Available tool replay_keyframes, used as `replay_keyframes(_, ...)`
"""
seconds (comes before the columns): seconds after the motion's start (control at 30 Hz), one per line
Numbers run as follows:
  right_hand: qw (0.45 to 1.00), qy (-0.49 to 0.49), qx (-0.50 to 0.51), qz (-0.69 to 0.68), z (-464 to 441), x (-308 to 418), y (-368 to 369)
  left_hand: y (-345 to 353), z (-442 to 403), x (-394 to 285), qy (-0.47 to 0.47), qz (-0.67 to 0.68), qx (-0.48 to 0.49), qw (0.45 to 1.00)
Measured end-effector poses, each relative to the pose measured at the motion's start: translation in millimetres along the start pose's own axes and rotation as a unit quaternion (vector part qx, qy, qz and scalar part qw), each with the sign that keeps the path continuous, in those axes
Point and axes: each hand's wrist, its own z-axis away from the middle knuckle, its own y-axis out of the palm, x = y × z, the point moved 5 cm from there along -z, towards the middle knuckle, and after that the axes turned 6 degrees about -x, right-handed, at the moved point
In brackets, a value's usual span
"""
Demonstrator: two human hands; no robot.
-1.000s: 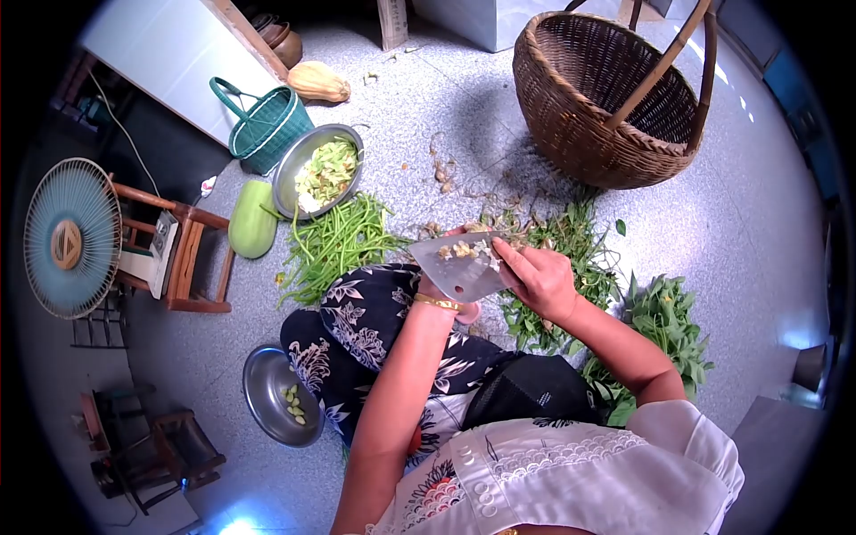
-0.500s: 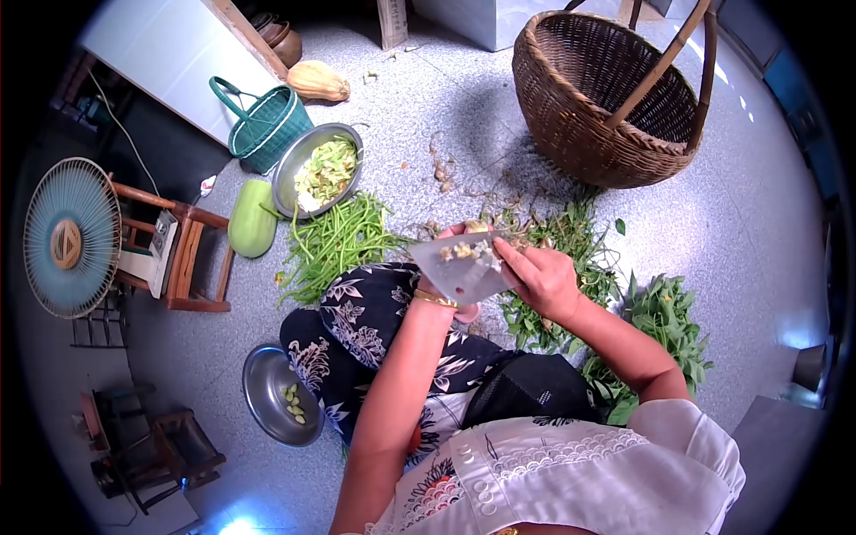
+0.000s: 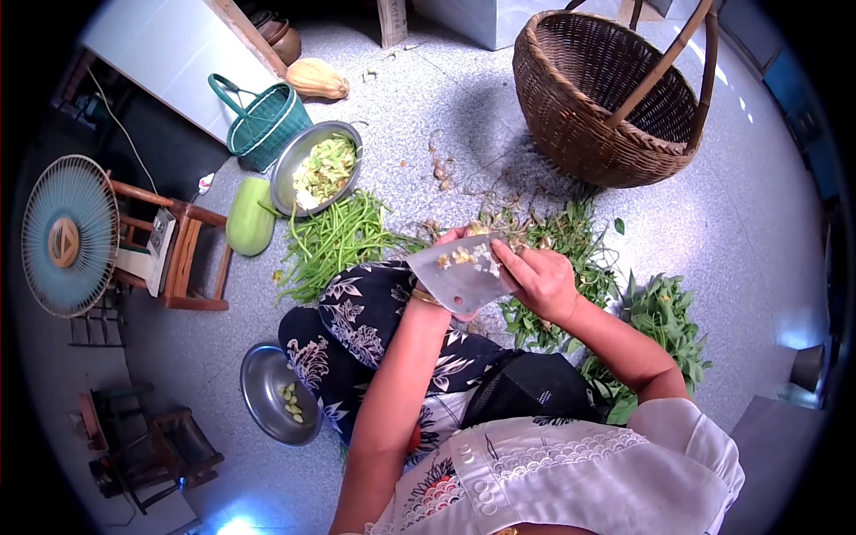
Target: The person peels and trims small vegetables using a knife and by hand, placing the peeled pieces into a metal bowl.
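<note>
My right hand (image 3: 546, 283) is closed on a cleaver (image 3: 474, 287), its broad grey blade lying over my lap with a hole near one corner. Small pale chopped bits, perhaps garlic, (image 3: 464, 256) cling to the upper face of the blade. Most of my left hand (image 3: 453, 234) is hidden beneath the cleaver; its fingers curl at the far edge beside a small pale yellowish lump (image 3: 480, 228), whose kind I cannot make out. Just beyond the hands lie leafy green stems with roots (image 3: 571, 250) and a pile of green beans (image 3: 334, 245).
A steel bowl of cut greens (image 3: 278, 178) stands beside a green basket (image 3: 260, 134), a pale green gourd (image 3: 251, 218) and a tan squash (image 3: 318, 79). Another steel bowl (image 3: 263, 406) holds small green pieces. A large wicker basket (image 3: 571, 116), a fan (image 3: 67, 239) and leafy greens (image 3: 669, 334) surround me.
The cleaver blade has tipped slightly, so its upper face and the bits on it show more fully. Both hands stay in nearly the same place.
</note>
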Motion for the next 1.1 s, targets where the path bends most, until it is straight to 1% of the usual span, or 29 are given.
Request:
replay_keyframes(0.1,1.000,0.010,0.001,0.000,3,-2,1,-1,1,4,-0.061,0.075,0.008,0.995)
replay_keyframes(0.17,1.000,0.007,-0.006,0.007,3,-3,1,-18,-7,14,-0.074,0.101,0.009,0.992)
replay_keyframes(0.2,1.000,0.007,-0.006,0.007,3,-4,1,-39,-18,13,0.099,-0.156,0.014,0.983)
replay_keyframes(0.23,1.000,0.018,-0.003,0.010,2,-6,2,-36,-16,7,0.263,-0.398,0.016,0.879)
replay_keyframes(0.27,1.000,0.029,-0.001,0.013,2,-7,2,-42,-20,4,0.263,-0.398,0.016,0.878)
replay_keyframes(0.3,1.000,0.028,-0.001,0.013,1,-7,2,-29,-20,6,0.147,-0.210,0.196,0.946)
replay_keyframes(0.33,1.000,0.027,0.000,0.009,0,-6,1,-14,-10,5,0.017,-0.005,0.359,0.933)
replay_keyframes(0.37,1.000,0.026,0.000,0.005,-1,-6,0,-10,-8,2,0.017,-0.004,0.359,0.933)
replay_keyframes(0.47,1.000,0.021,0.000,0.000,-2,-6,-3,-2,-8,-2,-0.038,0.028,0.193,0.980)
replay_keyframes(0.53,1.000,0.028,0.000,0.006,0,-9,-2,0,-5,-2,-0.073,0.048,0.077,0.993)
replay_keyframes(0.6,0.999,0.035,-0.001,0.012,5,-16,0,0,-1,-6,0.068,-0.046,-0.035,0.996)
replay_keyframes(0.63,0.998,0.065,-0.004,0.010,7,-25,2,8,5,-8,0.119,-0.117,-0.021,0.986)
replay_keyframes(0.67,0.995,0.094,-0.008,0.008,8,-31,3,8,2,-7,0.119,-0.118,-0.019,0.986)
replay_keyframes(0.73,0.996,0.083,-0.009,0.016,5,-24,-4,14,-1,-6,0.080,-0.016,-0.007,0.997)
replay_keyframes(0.77,0.998,0.059,0.001,0.010,3,-17,-7,20,2,-5,0.024,0.027,0.047,0.998)
replay_keyframes(0.8,0.999,0.035,0.009,0.005,2,-11,-9,-17,-22,9,-0.012,0.090,-0.030,0.995)
replay_keyframes(0.83,1.000,0.023,0.011,0.017,1,-7,-9,-21,-21,6,0.047,-0.023,-0.032,0.998)
replay_keyframes(0.87,1.000,0.024,0.011,0.017,1,-6,-9,-24,-19,4,0.106,-0.135,-0.034,0.985)
replay_keyframes(0.9,1.000,0.020,0.010,0.012,1,-5,-8,-17,-13,2,0.105,-0.136,-0.035,0.985)
replay_keyframes(0.97,1.000,0.016,0.009,0.007,0,-4,-8,4,-1,-4,0.067,-0.074,-0.058,0.993)
replay_keyframes(1.1,1.000,0.018,0.012,0.011,0,-3,-8,-7,-9,0,0.031,-0.025,-0.027,0.999)
